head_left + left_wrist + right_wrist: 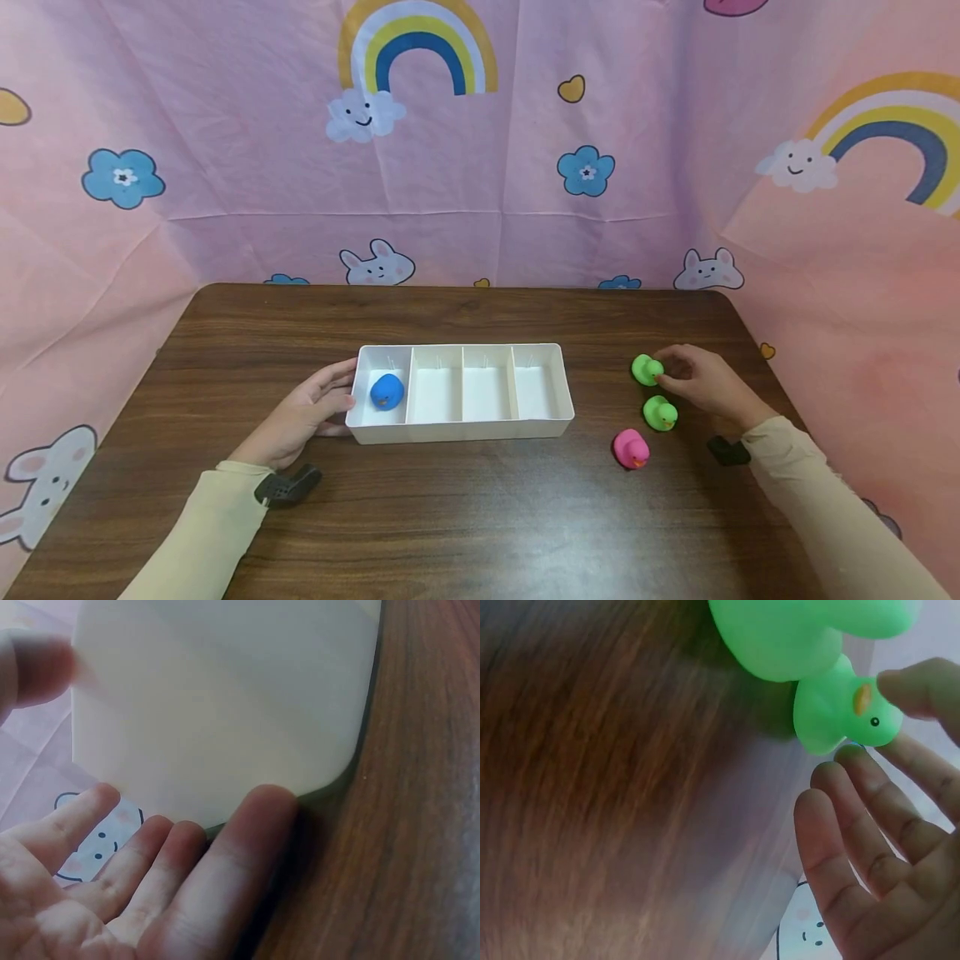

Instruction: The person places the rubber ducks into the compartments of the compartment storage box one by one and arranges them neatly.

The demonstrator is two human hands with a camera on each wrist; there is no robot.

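Note:
A white divided tray (461,430) stands on the table, with a blue rubber duck (387,392) in its leftmost compartment. My left hand (303,412) touches the tray's left end, thumb at the rim and fairly straight fingers along the end wall, as the left wrist view shows. On the right, my right hand (708,383) pinches the head of the farther green rubber duck (829,712) between thumb and forefinger; the other fingers are extended. A second green duck (661,413) sits just nearer, and a pink duck (631,449) nearer still.
The three other tray compartments hold no ducks. Brown wooden tabletop (450,517) lies around the tray. A pink patterned cloth (480,167) hangs behind and beside the table. Dark wrist devices (287,486) are worn at both sleeves.

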